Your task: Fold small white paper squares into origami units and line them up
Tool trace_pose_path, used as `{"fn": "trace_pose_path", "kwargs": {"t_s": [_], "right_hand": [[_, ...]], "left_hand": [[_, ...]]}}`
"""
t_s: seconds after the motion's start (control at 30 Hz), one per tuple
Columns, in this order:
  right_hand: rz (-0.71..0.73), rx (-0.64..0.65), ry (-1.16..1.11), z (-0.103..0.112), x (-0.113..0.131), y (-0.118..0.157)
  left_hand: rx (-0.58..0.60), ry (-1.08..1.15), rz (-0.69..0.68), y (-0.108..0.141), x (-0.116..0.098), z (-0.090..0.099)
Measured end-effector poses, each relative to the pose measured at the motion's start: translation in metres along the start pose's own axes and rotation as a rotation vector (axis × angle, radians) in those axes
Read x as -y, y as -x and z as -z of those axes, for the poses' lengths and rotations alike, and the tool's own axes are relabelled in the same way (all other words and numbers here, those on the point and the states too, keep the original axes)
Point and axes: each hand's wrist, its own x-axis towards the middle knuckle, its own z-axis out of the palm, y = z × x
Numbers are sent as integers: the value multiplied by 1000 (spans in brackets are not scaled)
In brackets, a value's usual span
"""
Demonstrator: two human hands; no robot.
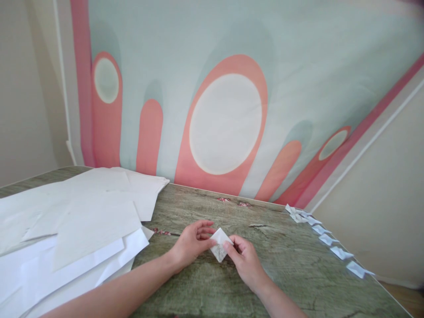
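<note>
A small folded white paper [220, 245], diamond-shaped with creases, is held just above the wood-patterned table between my two hands. My left hand [194, 240] pinches its left corner between thumb and fingers, the other fingers slightly spread. On the opposite side, my right hand [244, 258] grips the right corner, its thumb on top of the paper and its fingers curled.
Large white sheets [99, 225] lie overlapping on the left of the table [198, 291]. Several small folded white papers [341, 253] line the right edge. A printed cloth [159, 44] in pink and pale green hangs behind the table.
</note>
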Motion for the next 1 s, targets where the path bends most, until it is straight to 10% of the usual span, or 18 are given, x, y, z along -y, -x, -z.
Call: {"fn": "trace_pose_path", "kwargs": {"t_s": [1.0], "right_hand": [[39,41,-4,-1,5,3]], "left_hand": [[118,-156,-12,6,-3,-1]]}}
